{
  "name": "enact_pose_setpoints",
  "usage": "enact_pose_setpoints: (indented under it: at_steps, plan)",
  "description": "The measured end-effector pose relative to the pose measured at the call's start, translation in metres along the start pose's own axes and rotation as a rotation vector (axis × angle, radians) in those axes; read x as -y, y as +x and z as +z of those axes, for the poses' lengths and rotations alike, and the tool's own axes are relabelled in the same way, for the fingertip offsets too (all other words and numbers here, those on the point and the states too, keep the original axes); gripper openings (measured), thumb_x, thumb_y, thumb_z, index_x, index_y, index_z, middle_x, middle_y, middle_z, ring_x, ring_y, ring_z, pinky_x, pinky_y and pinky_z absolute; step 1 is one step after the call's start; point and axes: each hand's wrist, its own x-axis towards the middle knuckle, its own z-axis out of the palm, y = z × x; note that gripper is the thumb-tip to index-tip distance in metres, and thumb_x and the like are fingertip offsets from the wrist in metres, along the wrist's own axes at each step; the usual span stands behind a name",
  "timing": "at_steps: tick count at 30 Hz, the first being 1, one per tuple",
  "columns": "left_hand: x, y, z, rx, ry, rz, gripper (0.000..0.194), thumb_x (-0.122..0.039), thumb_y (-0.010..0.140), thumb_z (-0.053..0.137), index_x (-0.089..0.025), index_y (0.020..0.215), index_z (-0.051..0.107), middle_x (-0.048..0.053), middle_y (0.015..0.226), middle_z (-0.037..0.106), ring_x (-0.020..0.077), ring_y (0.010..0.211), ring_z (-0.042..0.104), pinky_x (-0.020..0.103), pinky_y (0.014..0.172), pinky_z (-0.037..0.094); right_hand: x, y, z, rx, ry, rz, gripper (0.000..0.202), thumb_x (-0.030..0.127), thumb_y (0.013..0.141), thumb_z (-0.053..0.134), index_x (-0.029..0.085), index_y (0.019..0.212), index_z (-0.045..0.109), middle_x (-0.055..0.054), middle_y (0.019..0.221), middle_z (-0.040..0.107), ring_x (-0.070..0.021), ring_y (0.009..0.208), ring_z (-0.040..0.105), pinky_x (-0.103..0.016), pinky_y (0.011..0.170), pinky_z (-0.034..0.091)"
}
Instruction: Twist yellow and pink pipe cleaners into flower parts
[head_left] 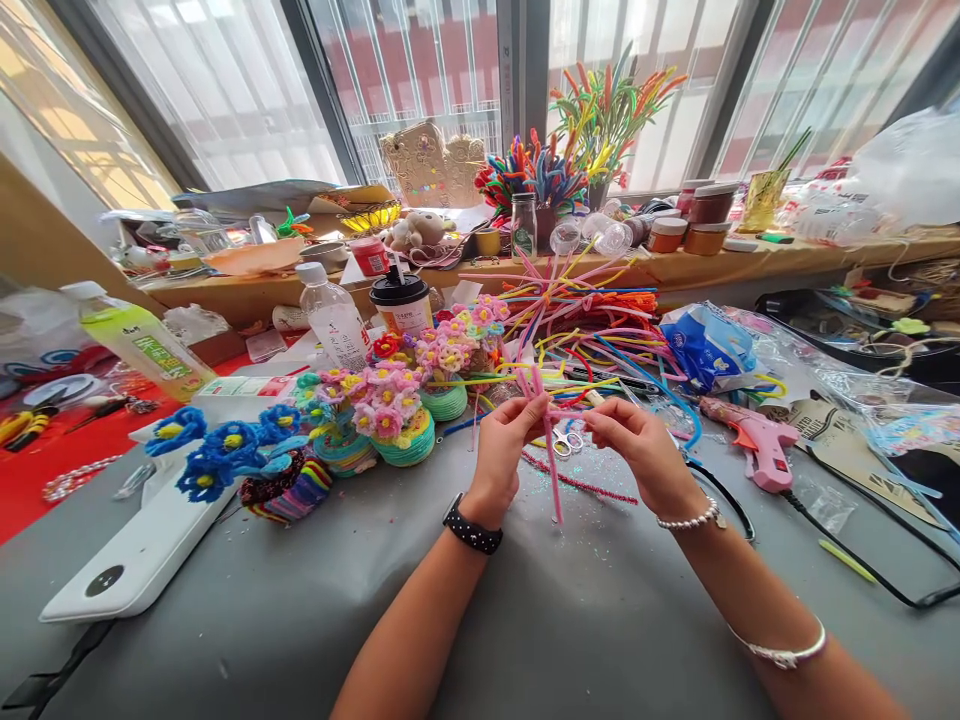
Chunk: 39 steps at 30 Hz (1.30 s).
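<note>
My left hand [504,450] pinches pink pipe cleaners [555,475] near their crossing; one long end hangs down below the fingers and loops rise above them. To the right, my right hand [643,455] has its thumb and fingertips pressed together at the end of a short pink strand that runs sideways from the crossing. Small scissors [568,443] lie on the grey table just behind, between the hands. A red tinsel stem [592,487] lies beneath them.
Blue flowers [225,445] and pink flowers [386,400] in coiled pots stand to the left, near a white device [135,560]. A pink glue gun [757,440] with a black cable lies right. Loose pipe cleaners [600,310] are piled behind.
</note>
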Motion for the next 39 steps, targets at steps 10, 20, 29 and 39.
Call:
enact_pose_setpoints:
  at_steps: [10, 20, 29, 39]
  plan:
    - [0.002, 0.003, -0.002, -0.1, -0.174, 0.015, 0.018, -0.027, 0.06, 0.066, -0.013, 0.07, 0.061, 0.001, 0.069, 0.063, 0.0078, 0.061, 0.057, 0.019, 0.061, 0.043, -0.002, -0.007, 0.015, 0.155, 0.28, 0.321, 0.017, 0.034, 0.063, 0.065, 0.017, 0.065, 0.063, 0.001, 0.063, 0.054, -0.0078, 0.057, 0.045, -0.022, 0.059, 0.039]
    - [-0.002, -0.003, -0.001, 0.098, 0.129, 0.096, 0.018, -0.031, 0.063, 0.064, -0.014, 0.062, 0.058, -0.002, 0.062, 0.058, 0.0084, 0.061, 0.054, 0.021, 0.065, 0.043, 0.009, 0.001, -0.009, 0.002, 0.001, 0.088, 0.026, 0.041, 0.068, 0.057, 0.022, 0.086, 0.062, -0.004, 0.095, 0.06, -0.0166, 0.085, 0.053, -0.028, 0.073, 0.041]
    - [0.003, -0.004, 0.001, 0.263, 0.498, 0.159, 0.023, -0.037, 0.068, 0.057, -0.015, 0.071, 0.064, 0.003, 0.074, 0.059, 0.0143, 0.074, 0.052, 0.023, 0.068, 0.041, 0.008, -0.005, 0.003, 0.222, -0.205, 0.037, 0.025, 0.042, 0.067, 0.058, 0.02, 0.077, 0.065, -0.003, 0.077, 0.064, -0.0199, 0.075, 0.056, -0.034, 0.069, 0.042]
    - [0.007, -0.009, 0.002, 0.03, 0.712, 0.461, 0.02, -0.035, 0.069, 0.057, -0.018, 0.079, 0.061, 0.003, 0.076, 0.063, 0.0136, 0.067, 0.057, 0.023, 0.064, 0.043, 0.002, -0.004, 0.004, 0.176, -0.17, 0.045, 0.022, 0.04, 0.069, 0.057, 0.018, 0.065, 0.057, 0.001, 0.063, 0.055, -0.0128, 0.061, 0.048, -0.027, 0.06, 0.038]
